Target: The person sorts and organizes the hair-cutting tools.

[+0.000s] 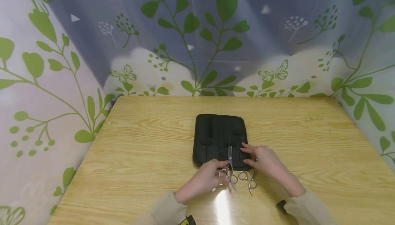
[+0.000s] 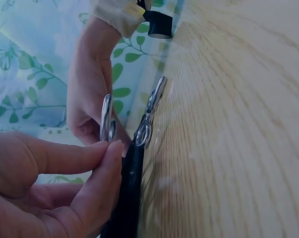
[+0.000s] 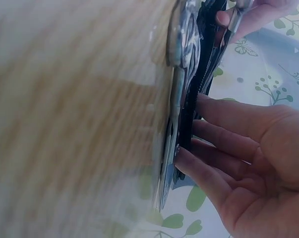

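Note:
A black zip case (image 1: 202, 129) lies spread flat on the table, with straps and pockets on its inner face. My left hand (image 1: 213, 175) pinches a pair of silver scissors (image 1: 230, 154) near the finger rings, thumb against fingertip in the left wrist view. Its blades point away from me over the case, and the tip meets a strap in the middle. My right hand (image 1: 266, 160) rests its fingertips on the case's right side, the fingers loosely extended. Another pair of scissors (image 1: 252, 184) lies at the front right corner, its blades partly hidden by the right hand.
The wooden table (image 1: 139, 142) runs out around the case on every side. Behind it and at both sides hangs a leaf-patterned curtain (image 1: 185, 47). A bright light reflection shows on the table in front of the case.

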Motion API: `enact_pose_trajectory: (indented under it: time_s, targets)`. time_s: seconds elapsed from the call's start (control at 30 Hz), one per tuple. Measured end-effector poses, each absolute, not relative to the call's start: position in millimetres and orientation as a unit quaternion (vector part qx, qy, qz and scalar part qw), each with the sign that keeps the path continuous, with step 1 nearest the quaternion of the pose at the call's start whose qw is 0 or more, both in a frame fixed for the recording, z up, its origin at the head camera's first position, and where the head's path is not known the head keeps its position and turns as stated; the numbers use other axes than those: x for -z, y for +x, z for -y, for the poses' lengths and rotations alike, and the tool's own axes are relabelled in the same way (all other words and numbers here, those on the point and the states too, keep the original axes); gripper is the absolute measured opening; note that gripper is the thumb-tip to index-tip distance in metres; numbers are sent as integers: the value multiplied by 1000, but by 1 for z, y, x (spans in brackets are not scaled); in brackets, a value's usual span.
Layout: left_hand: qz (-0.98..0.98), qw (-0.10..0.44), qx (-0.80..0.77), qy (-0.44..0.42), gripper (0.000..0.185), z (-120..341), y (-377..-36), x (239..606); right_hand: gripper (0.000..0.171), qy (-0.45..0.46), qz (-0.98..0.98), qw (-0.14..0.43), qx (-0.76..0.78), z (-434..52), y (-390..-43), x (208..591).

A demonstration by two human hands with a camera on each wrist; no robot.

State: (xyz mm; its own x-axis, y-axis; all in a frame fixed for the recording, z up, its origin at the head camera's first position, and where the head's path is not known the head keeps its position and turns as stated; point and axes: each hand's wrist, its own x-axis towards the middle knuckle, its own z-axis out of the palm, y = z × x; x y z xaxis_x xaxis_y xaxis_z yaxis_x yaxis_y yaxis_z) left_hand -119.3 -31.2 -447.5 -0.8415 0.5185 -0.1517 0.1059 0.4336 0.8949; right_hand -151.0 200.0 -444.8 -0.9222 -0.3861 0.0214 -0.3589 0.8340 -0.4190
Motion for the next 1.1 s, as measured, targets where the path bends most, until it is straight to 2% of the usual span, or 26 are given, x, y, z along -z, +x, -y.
enact_pose_trajectory:
  time_s: [0.3, 0.57, 0.87, 1.1]
  targets:
    - [-836, 192, -478, 189, 55, 27, -124, 447, 42, -208, -958, 28, 195, -200, -152, 444]
    - [-886, 145, -378, 225, 54, 23, -127, 444, 43, -218, -957, 16, 192, -200, -154, 446]
    - [-924, 55, -286, 248, 34, 19, -131, 441, 43, -215, -957, 22, 192, -199, -154, 446]
    - [-926, 36, -281, 248, 29, 19, -132, 442, 43, -213, -958, 26, 189, -200, -155, 445]
